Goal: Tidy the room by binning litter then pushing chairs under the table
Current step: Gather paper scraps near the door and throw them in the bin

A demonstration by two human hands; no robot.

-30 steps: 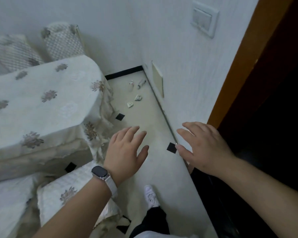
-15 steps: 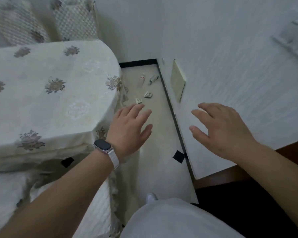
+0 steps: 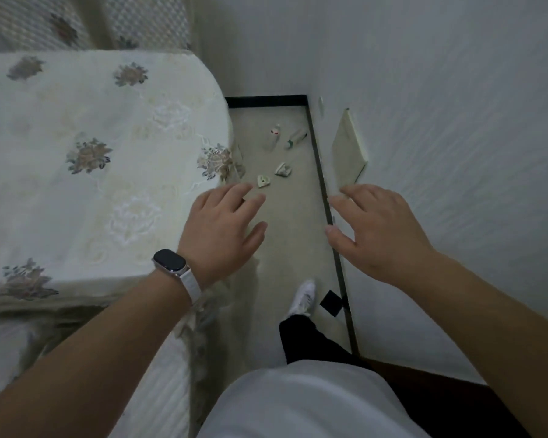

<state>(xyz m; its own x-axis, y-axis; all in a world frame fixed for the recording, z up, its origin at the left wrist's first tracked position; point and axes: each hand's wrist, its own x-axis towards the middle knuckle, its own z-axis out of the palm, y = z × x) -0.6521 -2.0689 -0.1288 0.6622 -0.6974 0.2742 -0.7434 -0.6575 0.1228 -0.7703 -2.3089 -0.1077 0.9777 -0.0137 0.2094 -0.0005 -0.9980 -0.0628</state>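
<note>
Several pieces of litter lie on the floor strip between the table and the wall: a small crumpled wrapper point(image 3: 263, 181), a folded scrap point(image 3: 283, 169), and two small bottle-like items, one with a red mark point(image 3: 275, 134) and one with a green mark point(image 3: 295, 139), farther back. My left hand point(image 3: 222, 235), with a watch on its wrist, hovers open just short of the nearest wrapper. My right hand point(image 3: 377, 232) hovers open near the wall, holding nothing. The table point(image 3: 92, 172) wears a floral cloth at the left.
Two covered chair backs point(image 3: 146, 23) stand behind the table. A covered chair seat point(image 3: 159, 374) sits low at my left. The white wall point(image 3: 440, 153) with a cream wall plate point(image 3: 348, 153) and a black skirting closes the right side. My white shoe point(image 3: 302, 298) stands on the narrow floor.
I have stepped forward into the gap; the litter is nearer and both open hands have moved toward it. The doorway has dropped out of view.
</note>
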